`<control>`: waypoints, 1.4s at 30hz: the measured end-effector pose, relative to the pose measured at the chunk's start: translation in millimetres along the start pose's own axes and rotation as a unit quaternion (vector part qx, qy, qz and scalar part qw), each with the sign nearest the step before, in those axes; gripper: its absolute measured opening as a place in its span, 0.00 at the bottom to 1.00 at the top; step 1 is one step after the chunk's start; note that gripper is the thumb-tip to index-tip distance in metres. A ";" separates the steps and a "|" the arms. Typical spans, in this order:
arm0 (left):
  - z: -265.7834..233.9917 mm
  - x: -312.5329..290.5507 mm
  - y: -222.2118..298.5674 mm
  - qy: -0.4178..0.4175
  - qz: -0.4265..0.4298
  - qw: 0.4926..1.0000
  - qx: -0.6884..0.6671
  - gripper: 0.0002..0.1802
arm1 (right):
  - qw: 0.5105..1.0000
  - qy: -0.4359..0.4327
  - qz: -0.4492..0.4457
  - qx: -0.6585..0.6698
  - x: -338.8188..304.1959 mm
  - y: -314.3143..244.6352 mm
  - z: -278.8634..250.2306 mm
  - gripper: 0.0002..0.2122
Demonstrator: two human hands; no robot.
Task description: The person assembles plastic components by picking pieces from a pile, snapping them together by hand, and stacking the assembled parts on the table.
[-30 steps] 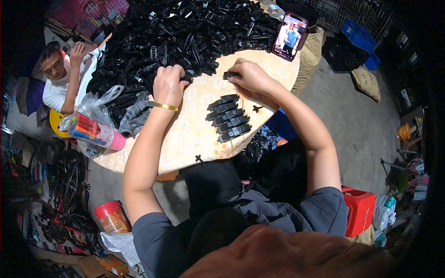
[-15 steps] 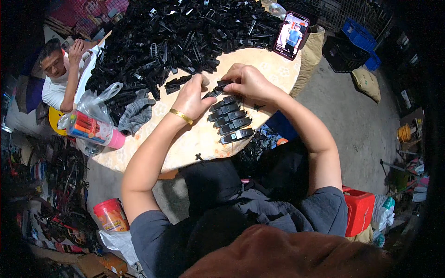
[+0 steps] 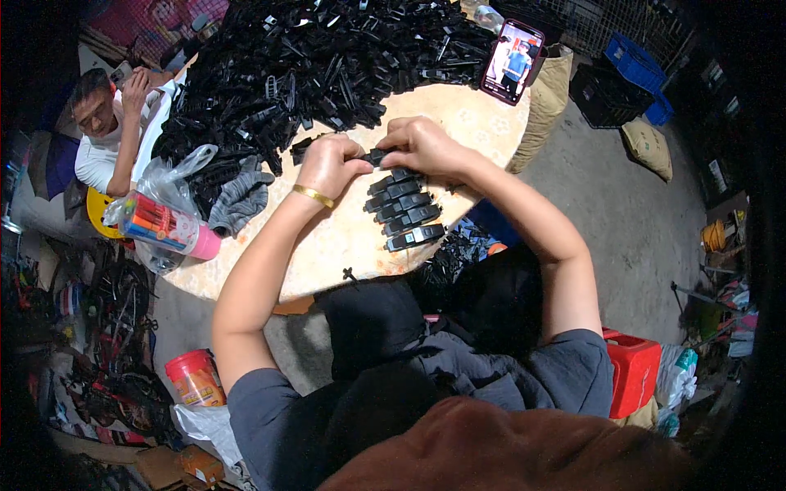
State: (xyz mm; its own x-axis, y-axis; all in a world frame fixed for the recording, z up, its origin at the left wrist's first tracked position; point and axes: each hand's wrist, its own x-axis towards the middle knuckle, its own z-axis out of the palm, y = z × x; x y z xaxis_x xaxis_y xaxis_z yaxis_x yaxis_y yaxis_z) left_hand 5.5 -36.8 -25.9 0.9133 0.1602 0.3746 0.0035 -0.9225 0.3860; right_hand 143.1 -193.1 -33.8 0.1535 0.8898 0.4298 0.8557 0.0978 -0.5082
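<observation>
Black parts point(image 3: 311, 74) lie heaped at the far left, so plenty seems left to do. The left hand point(image 3: 329, 168) pinches a small black piece point(image 3: 374, 156) in the middle of the table point(image 3: 348, 245). Nearer, a neat row point(image 3: 408, 219) of pieces looks done. On the right, the right hand point(image 3: 419, 146) pinches that same small piece, so it seems unfinished.

Glossy black plastic parts point(image 3: 409, 218), shiny gold-toned metal bracelet point(image 3: 313, 195), matt grey cloth point(image 3: 238, 200), glossy plastic bag point(image 3: 168, 182)
</observation>
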 end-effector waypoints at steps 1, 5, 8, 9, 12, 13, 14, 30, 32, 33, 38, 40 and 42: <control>0.9 -0.6 3.9 -0.003 0.013 1.000 -0.002 0.11 | 1.000 0.001 -0.001 -0.008 -0.3 0.5 1.6 0.12; 2.0 -2.3 7.3 -0.014 0.034 0.999 -0.005 0.11 | 1.000 -0.011 0.006 -0.016 -2.2 1.2 -0.8 0.11; 5.7 -6.0 10.5 -0.024 0.082 0.995 -0.044 0.12 | 0.973 -0.159 0.130 0.105 3.0 2.5 -17.7 0.12; 9.6 -5.6 14.2 -0.027 0.110 0.991 -0.071 0.13 | 0.949 -0.200 0.185 0.156 6.7 8.9 -16.0 0.11; 5.9 -4.1 19.4 -0.044 0.121 0.986 -0.110 0.14 | 0.985 -0.059 0.078 0.144 11.3 19.4 -8.8 0.12; -1.7 -0.4 15.7 -0.067 0.052 0.992 -0.098 0.15 | 0.992 -0.055 0.072 0.088 15.8 19.3 -10.5 0.15; -7.5 2.7 9.5 -0.089 -0.016 0.992 -0.086 0.16 | 0.992 -0.055 0.071 0.089 19.6 22.0 -8.0 0.15; -2.0 0.5 -5.3 0.041 0.109 0.992 0.049 0.17 | 0.974 0.056 0.072 -0.206 19.9 16.2 5.2 0.12; 4.5 -3.1 -0.6 0.042 0.100 0.994 0.031 0.17 | 0.984 0.104 0.086 -0.118 18.3 11.0 -1.4 0.13; 6.4 -2.3 5.5 0.042 0.097 0.994 0.015 0.18 | 0.985 0.113 0.109 -0.070 18.7 16.4 -4.9 0.14; 5.8 -4.4 14.3 0.020 0.037 0.996 -0.080 0.22 | 0.975 0.047 0.174 0.131 4.2 37.1 -14.3 0.16; 5.5 -5.1 2.7 0.023 0.036 0.998 -0.041 0.20 | 0.983 -0.016 0.180 -0.024 -0.2 23.1 -20.2 0.14; 5.5 -4.8 -3.7 0.025 0.038 0.999 -0.003 0.18 | 0.984 -0.016 0.155 -0.086 -5.6 22.4 -22.2 0.12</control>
State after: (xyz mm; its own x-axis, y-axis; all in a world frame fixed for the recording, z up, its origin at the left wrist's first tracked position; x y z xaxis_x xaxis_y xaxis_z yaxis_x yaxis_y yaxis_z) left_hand 3.3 -36.1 -33.8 0.8897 0.1071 0.4437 -0.0677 -0.9304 0.3603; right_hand 172.3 -205.8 -31.0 0.4080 0.8783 0.2492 0.8415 -0.2559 -0.4758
